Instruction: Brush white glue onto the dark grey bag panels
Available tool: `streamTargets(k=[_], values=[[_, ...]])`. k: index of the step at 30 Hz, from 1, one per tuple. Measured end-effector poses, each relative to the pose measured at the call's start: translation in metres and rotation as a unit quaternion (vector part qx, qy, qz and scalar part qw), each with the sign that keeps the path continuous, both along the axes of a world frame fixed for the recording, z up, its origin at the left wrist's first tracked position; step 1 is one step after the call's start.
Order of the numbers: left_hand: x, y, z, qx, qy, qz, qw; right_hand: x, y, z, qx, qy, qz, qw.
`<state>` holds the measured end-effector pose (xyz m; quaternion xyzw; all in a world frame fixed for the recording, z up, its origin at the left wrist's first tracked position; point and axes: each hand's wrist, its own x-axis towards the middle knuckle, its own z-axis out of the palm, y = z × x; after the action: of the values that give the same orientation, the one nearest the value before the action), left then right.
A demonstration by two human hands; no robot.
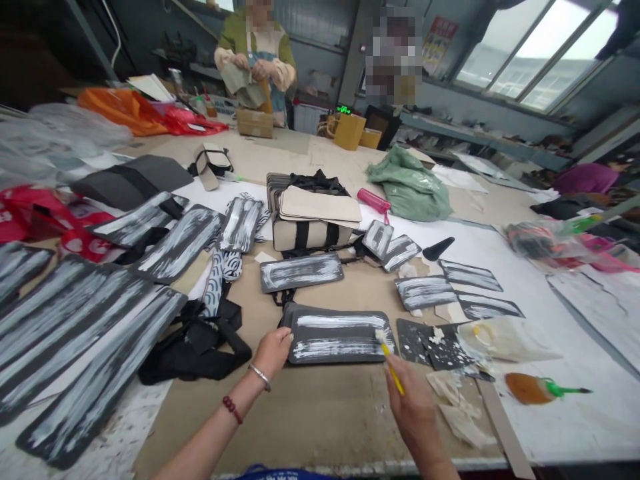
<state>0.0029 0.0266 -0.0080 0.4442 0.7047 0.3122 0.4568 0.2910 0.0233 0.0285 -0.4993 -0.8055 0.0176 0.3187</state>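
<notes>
A stack of dark grey rectangular panels (pixel 340 338) lies in front of me, its top one streaked with two bands of white glue. My left hand (pixel 274 352) pinches the left edge of that top panel. In my right hand (pixel 411 393) is a yellow-handled brush (pixel 391 369), its bristles touching the white streaks near the panel's right end. Right of the stack sits a glue-spattered dark board (pixel 430 343), partly under a cloudy plastic bag (pixel 510 339). Another streaked panel (pixel 301 272) lies just beyond the stack.
Several large streaked panels (pixel 100 373) spread over the left side, beside black straps (pixel 200 347). A beige bundle (pixel 313 223) stands farther back, with a green bag (pixel 413 187) to its right. An amber bottle (pixel 530 388) lies right. Across the table, a person (pixel 257 63) handles grey material.
</notes>
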Motion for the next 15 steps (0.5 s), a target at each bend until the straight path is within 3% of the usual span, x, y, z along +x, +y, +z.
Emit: streamTargets(k=[4,8,12,15], values=[[-0.002,0.001,-0.005,-0.016,-0.057,0.01,0.998,-0.038,-0.021,0.014,-0.024,0.063,0.055,0.996],[-0.003,0.002,-0.008,-0.033,-0.119,0.019,0.992,-0.08,-0.011,0.027,-0.049,0.125,0.082,0.988],[-0.004,0.003,-0.006,-0.037,-0.164,0.022,0.986,-0.115,-0.002,0.019,-0.066,0.148,0.169,0.972],[-0.003,0.001,-0.007,-0.037,-0.187,0.025,0.981,-0.118,-0.014,0.011,-0.088,0.134,0.212,0.964]])
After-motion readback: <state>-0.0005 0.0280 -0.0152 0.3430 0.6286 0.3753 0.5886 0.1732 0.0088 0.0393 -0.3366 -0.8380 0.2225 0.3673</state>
